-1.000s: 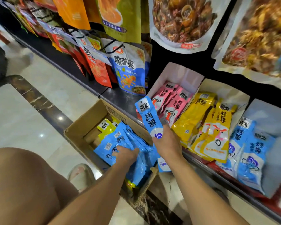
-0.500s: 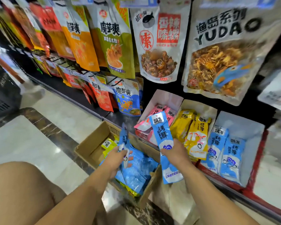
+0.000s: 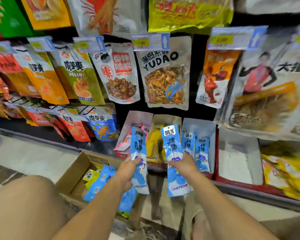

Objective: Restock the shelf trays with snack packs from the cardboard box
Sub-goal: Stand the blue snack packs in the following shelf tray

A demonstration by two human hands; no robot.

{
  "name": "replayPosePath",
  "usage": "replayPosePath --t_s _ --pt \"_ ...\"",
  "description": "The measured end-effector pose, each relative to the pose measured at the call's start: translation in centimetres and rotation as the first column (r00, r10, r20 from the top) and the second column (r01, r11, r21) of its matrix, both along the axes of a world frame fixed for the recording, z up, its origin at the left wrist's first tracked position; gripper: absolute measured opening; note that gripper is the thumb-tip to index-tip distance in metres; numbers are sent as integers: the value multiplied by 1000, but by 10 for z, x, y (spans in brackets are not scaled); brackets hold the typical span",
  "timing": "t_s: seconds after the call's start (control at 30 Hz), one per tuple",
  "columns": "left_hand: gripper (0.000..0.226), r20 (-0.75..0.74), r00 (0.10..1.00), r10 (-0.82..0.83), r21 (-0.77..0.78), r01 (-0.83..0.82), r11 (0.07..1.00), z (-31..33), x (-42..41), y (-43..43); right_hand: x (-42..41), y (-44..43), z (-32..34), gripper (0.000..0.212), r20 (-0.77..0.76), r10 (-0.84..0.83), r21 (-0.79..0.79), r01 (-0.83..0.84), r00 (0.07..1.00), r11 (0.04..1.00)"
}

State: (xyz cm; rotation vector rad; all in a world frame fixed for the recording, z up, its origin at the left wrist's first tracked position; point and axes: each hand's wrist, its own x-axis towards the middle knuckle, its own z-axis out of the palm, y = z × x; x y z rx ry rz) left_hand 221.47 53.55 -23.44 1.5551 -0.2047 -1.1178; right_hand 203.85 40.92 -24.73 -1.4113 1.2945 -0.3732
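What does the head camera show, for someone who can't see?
The left hand and right hand each hold a blue snack pack before shelf trays of pink, yellow and blue packs. A cardboard box sits lower left.

The left hand [image 3: 127, 169] grips a blue snack pack [image 3: 138, 146] upright by its lower half, and the right hand [image 3: 184, 166] grips a second blue pack [image 3: 172, 144] the same way, both in front of the shelf trays. Behind them are pink packs [image 3: 126, 142], yellow packs [image 3: 153, 144] and a white tray [image 3: 206, 125] with two shelved blue packs [image 3: 202, 151]. Below left, an open cardboard box [image 3: 71, 175] on the floor holds boxed blue packs [image 3: 100, 181] and a boxed yellow pack [image 3: 91, 176]. Large snack bags [image 3: 164, 71] hang above.
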Motion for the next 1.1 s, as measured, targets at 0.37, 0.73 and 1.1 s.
replayPosePath --t_s 0.37,0.73,1.1 --pt "20 81 986 -144 70 138 988 -12 -79 -81 -90 -35 -25 33 29 -334 186 323 942 928" --pt "3 90 972 -218 144 203 968 -57 -110 -182 -132 -96 -54 28 79 -498 251 466 864 848" --pt "5 135 959 -248 259 208 943 -118 -137 -255 -141 -136 -76 27 107 -564 326 508 819 798"
